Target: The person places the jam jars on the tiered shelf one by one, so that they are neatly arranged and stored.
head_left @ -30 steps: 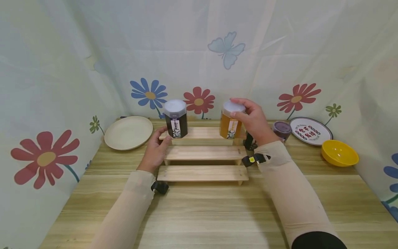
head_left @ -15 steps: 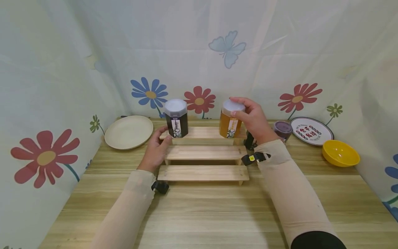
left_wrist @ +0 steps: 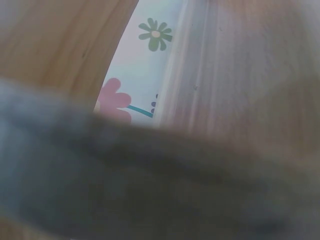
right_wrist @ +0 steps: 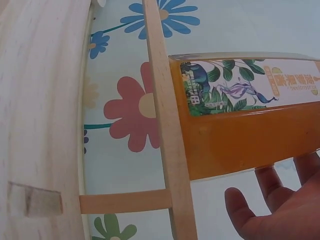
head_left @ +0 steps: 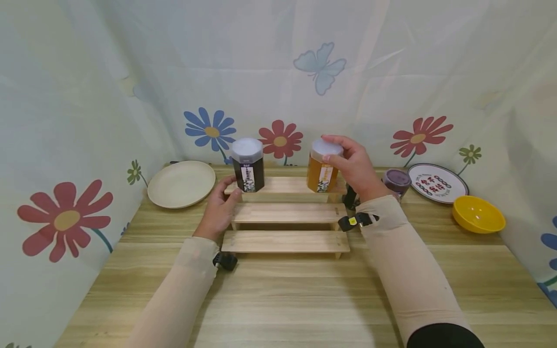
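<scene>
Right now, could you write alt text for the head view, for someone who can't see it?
A person's right hand grips the lid of an amber jar on the top step of a wooden rack, while the left hand rests against the rack's left end. A dark jar stands on the same step.

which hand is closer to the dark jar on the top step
Left. The left hand rests on the shelf's left end just below the dark jar; the right hand grips the amber jar further right.
</scene>
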{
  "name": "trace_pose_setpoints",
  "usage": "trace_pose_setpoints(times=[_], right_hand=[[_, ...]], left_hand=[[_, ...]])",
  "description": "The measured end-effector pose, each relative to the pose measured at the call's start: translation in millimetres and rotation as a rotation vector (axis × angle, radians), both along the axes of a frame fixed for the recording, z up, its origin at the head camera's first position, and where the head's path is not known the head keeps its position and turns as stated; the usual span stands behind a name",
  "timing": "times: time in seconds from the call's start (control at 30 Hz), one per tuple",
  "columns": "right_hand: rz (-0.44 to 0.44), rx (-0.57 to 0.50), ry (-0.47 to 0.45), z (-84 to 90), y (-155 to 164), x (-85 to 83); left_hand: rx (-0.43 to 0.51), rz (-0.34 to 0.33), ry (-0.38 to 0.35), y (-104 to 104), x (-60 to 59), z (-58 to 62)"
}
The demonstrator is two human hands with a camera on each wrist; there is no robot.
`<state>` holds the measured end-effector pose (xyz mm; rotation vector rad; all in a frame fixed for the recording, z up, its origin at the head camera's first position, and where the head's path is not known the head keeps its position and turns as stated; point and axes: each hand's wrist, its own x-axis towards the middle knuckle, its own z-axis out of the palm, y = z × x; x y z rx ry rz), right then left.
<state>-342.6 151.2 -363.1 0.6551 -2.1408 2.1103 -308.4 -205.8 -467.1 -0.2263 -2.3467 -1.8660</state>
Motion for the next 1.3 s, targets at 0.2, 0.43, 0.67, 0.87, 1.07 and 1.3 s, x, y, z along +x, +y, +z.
trace_pose_setpoints(times=[0.2,0.43,0.67,0.87,1.07,1.3], right_hand=[[0.019,0.005,-0.011,-1.3,1,-0.7],[0.038,0.075,-0.021,-2.3,11,4.5],[-0.018,0.127,0.033,-2.7,34,27.6],[-0.151,0.318,0.057,-4.2,60,51.2],[-0.261,0.537,-0.006,-3.5,86,68.5],[-0.229,0.669,-0.059,-0.9,104,76.0]], left_hand=[[-0.011,-0.005,0.018,3,8.5,9.5],[0.0,-0.012,0.001,8,17.4,22.4],[0.001,-0.018,-0.002,8,17.3,21.8],[-0.004,-0.018,-0.004,6,16.4,21.4],[-0.006,-0.027,0.009,5,18.0,23.5],[0.0,-0.019,0.017,2,9.2,13.1]])
